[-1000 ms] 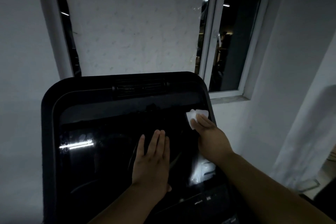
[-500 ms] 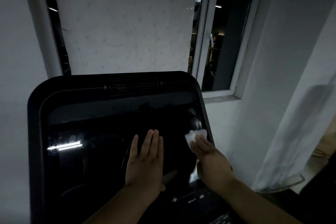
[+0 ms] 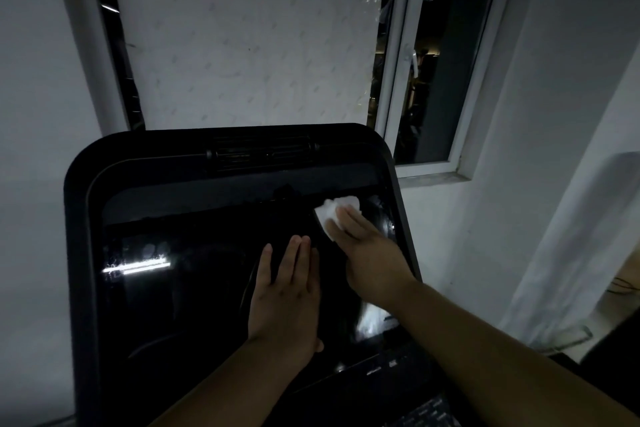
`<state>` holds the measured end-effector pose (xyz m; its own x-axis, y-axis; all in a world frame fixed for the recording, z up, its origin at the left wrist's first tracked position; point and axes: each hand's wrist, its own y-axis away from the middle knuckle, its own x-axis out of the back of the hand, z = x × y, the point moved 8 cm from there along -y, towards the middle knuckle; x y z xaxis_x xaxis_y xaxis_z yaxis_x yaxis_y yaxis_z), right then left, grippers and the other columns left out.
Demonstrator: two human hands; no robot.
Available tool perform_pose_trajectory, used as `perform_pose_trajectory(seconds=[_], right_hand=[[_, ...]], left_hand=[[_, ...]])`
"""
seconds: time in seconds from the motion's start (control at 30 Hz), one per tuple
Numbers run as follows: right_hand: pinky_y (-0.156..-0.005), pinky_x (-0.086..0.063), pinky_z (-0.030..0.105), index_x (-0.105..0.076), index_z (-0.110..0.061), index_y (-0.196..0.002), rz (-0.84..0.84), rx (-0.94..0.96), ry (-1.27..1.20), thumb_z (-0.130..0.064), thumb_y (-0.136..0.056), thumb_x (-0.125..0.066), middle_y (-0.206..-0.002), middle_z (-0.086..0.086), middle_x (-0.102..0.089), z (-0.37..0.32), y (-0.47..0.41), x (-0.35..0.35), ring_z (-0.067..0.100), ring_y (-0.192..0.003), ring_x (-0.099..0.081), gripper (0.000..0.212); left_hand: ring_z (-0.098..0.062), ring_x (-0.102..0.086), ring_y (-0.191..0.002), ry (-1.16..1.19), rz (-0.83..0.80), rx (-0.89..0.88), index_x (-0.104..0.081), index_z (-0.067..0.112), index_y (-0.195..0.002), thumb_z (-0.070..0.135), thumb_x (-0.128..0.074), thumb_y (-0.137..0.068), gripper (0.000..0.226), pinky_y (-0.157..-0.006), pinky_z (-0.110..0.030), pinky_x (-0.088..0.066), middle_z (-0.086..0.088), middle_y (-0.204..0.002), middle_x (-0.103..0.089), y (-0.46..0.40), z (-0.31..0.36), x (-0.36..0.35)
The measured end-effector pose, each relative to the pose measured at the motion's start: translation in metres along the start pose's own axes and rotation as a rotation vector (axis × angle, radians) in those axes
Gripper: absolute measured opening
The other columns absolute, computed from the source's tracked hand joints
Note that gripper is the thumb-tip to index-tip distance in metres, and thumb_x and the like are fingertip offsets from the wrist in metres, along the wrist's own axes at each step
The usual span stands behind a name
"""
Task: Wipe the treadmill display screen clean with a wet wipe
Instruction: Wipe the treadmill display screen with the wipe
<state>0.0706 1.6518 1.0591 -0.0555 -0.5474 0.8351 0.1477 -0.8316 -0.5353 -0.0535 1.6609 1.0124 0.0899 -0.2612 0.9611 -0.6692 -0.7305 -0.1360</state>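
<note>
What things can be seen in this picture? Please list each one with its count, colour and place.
treadmill display screen: one, glossy black, in a black frame, centre and lower left
wet wipe: one, white, on the upper right of the screen, under the right hand's fingers
control panel: one, black with small pale marks, below the screen
window: one, white frame, dark glass, upper right
window covering: one, pale grey, behind the screen
wall: white, on the right
left hand: one, flat on the screen, fingers straight
right hand: one, pressing the wipe on the screen
</note>
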Motion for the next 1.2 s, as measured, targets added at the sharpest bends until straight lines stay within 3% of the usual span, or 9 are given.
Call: perform_pose_trajectory(seconds=[0.2, 0.33, 0.47, 0.6, 0.7, 0.77, 0.87, 1.0, 1.2], right_hand=[[-0.099, -0.051, 0.046, -0.048, -0.007, -0.142, 0.042, -0.186, -0.027, -0.013, -0.084, -0.062, -0.15, 0.017, -0.045, 0.049, -0.014, 0.009, 0.033, -0.141, -0.039, 0.06], [-0.097, -0.051, 0.043, -0.045, -0.011, -0.141, 0.0, -0.299, 0.002, -0.021, -0.09, -0.055, -0.15, 0.012, -0.041, 0.056, -0.022, 0.014, 0.03, -0.142, -0.036, 0.053], [-0.106, -0.045, 0.047, -0.054, -0.004, -0.136, 0.005, -0.088, -0.069, -0.01, -0.077, -0.067, -0.145, 0.02, -0.049, -0.005, -0.032, 0.014, 0.036, -0.14, -0.04, 0.061], [-0.097, -0.053, 0.038, -0.049, -0.01, -0.137, 0.004, 0.044, -0.009, -0.018, -0.089, -0.05, -0.149, 0.01, -0.042, -0.048, -0.04, 0.011, 0.025, -0.145, -0.031, 0.048], [-0.082, -0.057, 0.041, -0.055, -0.01, -0.134, -0.008, 0.021, -0.026, -0.014, -0.084, -0.065, -0.145, 0.012, -0.05, -0.034, -0.036, 0.014, 0.028, -0.139, -0.042, 0.05], [-0.088, -0.056, 0.045, -0.055, -0.009, -0.135, -0.018, -0.037, -0.027, -0.01, -0.08, -0.07, -0.145, 0.014, -0.05, -0.01, -0.031, 0.013, 0.03, -0.138, -0.044, 0.058], [-0.11, -0.041, 0.042, -0.038, -0.013, -0.15, -0.091, -0.243, -0.007, -0.013, -0.091, -0.057, -0.159, 0.01, -0.032, 0.044, -0.019, 0.014, 0.024, -0.148, -0.026, 0.063], [-0.105, -0.044, 0.043, -0.036, -0.013, -0.148, -0.13, -0.404, 0.001, -0.015, -0.091, -0.051, -0.158, 0.011, -0.031, 0.069, -0.011, 0.019, 0.027, -0.145, -0.031, 0.06], [-0.115, -0.033, 0.038, -0.036, -0.011, -0.151, -0.108, -0.136, -0.053, -0.01, -0.085, -0.058, -0.161, 0.011, -0.026, -0.005, -0.022, 0.001, 0.026, -0.151, -0.018, 0.07]], left_hand=[[-0.032, 0.036, -0.15, 0.0, 0.006, 0.008, 0.024, 0.004, -0.157, 0.067, -0.071, -0.079, 0.138, -0.117, -0.062, 0.021, -0.02, -0.164, 0.034, -0.001, -0.001, -0.001], [-0.033, 0.038, -0.149, -0.032, -0.015, 0.013, 0.028, 0.003, -0.155, 0.07, -0.068, -0.081, 0.138, -0.116, -0.063, 0.023, -0.021, -0.162, 0.036, -0.002, -0.001, -0.003], [-0.034, 0.036, -0.15, -0.037, -0.013, 0.012, 0.027, 0.004, -0.156, 0.07, -0.067, -0.082, 0.136, -0.116, -0.063, 0.022, -0.019, -0.163, 0.035, -0.002, 0.0, -0.003], [-0.033, 0.036, -0.15, -0.046, -0.027, 0.004, 0.026, 0.006, -0.157, 0.07, -0.065, -0.083, 0.133, -0.117, -0.064, 0.021, -0.018, -0.164, 0.034, -0.003, 0.0, -0.004], [-0.033, 0.035, -0.15, -0.039, -0.009, 0.005, 0.028, 0.004, -0.155, 0.071, -0.066, -0.082, 0.136, -0.117, -0.064, 0.021, -0.019, -0.164, 0.034, -0.002, -0.001, -0.003], [-0.033, 0.035, -0.151, -0.035, -0.002, 0.006, 0.027, 0.004, -0.156, 0.072, -0.066, -0.082, 0.137, -0.117, -0.064, 0.019, -0.019, -0.164, 0.033, -0.001, -0.001, -0.002], [-0.032, 0.037, -0.15, -0.02, 0.004, 0.013, 0.026, 0.004, -0.156, 0.072, -0.068, -0.079, 0.139, -0.116, -0.063, 0.022, -0.019, -0.164, 0.033, -0.002, -0.002, -0.003], [-0.034, 0.038, -0.149, -0.038, 0.001, 0.01, 0.026, 0.002, -0.155, 0.072, -0.069, -0.078, 0.141, -0.114, -0.063, 0.026, -0.022, -0.164, 0.034, -0.004, -0.002, -0.005], [-0.033, 0.035, -0.15, -0.031, 0.003, 0.008, 0.025, 0.004, -0.157, 0.071, -0.068, -0.08, 0.138, -0.117, -0.063, 0.02, -0.019, -0.164, 0.033, -0.002, -0.001, -0.004]])
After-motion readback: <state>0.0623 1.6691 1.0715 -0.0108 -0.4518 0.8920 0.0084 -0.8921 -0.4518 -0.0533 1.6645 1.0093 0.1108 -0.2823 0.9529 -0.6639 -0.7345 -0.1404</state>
